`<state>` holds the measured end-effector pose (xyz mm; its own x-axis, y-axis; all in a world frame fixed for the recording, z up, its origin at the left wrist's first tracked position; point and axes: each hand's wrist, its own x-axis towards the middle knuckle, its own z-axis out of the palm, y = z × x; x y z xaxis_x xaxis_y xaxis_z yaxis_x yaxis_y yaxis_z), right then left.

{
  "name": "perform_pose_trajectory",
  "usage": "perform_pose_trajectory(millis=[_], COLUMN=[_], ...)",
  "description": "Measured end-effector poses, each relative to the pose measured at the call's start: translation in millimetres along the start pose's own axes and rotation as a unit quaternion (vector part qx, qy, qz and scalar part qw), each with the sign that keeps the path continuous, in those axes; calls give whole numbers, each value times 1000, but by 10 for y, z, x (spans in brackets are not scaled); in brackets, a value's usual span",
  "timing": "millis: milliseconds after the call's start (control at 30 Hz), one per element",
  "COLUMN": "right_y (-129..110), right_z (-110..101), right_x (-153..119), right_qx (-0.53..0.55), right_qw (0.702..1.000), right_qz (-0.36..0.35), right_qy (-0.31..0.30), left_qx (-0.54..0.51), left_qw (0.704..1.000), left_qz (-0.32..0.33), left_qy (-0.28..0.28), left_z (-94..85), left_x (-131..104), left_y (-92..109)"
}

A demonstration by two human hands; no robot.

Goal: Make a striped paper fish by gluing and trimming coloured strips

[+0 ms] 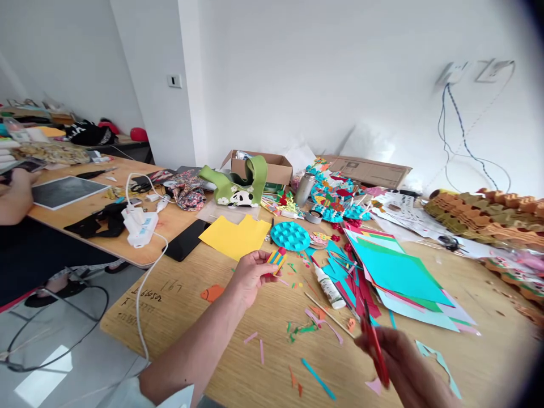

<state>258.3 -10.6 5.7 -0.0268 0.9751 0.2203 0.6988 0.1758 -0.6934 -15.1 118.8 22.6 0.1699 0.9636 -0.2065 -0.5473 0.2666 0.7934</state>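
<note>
Between the fingertips of my left hand (254, 276) is a small yellow paper piece (277, 259) with blue stripes and a red tip. My right hand (402, 357), lower right, holds red-handled scissors (374, 347), their blades pointing up and away, slightly blurred. Beyond my left hand lie a yellow sheet (236, 235) and a round blue woven paper piece (290, 236). A white glue bottle (329, 287) lies between my two hands, beside a thin wooden stick (329, 314). An orange paper fish (212, 293) rests left of my left forearm.
Coloured paper sheets (403, 272) are stacked at the right, with paper scraps around. Farther back stand a green panda bag (240, 190), a metal bottle (305, 190) and a cardboard box (276, 168). A power strip (141, 226) with a cable lies left; another person's arm (17, 195) is far left.
</note>
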Motion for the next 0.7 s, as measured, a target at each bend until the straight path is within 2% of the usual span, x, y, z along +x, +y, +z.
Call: perform_pose_trajectory(millis=[67, 100, 200, 267, 367, 433, 533, 700], right_y=[-218, -316, -479, -453, -315, -263, -298, -370], right_z=[-15, 22, 276, 490, 724, 784, 771, 736], right_x=[351, 525, 931, 1061, 1066, 1010, 947, 953], right_qx=[52, 82, 149, 155, 119, 83, 50, 59], right_qw=[998, 996, 988, 987, 992, 996, 998, 997], right_qz=[-25, -34, -26, -18, -17, -21, -33, -16], right_qy=[-30, -15, 14, 42, 42, 24, 0, -43], left_qx=[-20, -29, -45, -50, -39, -33, -19, -15], left_qw=[1000, 999, 999, 998, 999, 999, 1000, 999], left_qz=[11, 16, 26, 24, -2, -6, -11, -25], left_qy=[-6, -8, -10, 0, 16, 15, 7, 21], left_z=[95, 137, 210, 212, 180, 164, 161, 158], left_x=[1, 7, 46, 81, 117, 125, 125, 124], left_y=[57, 72, 41, -32, -152, -205, -237, -246])
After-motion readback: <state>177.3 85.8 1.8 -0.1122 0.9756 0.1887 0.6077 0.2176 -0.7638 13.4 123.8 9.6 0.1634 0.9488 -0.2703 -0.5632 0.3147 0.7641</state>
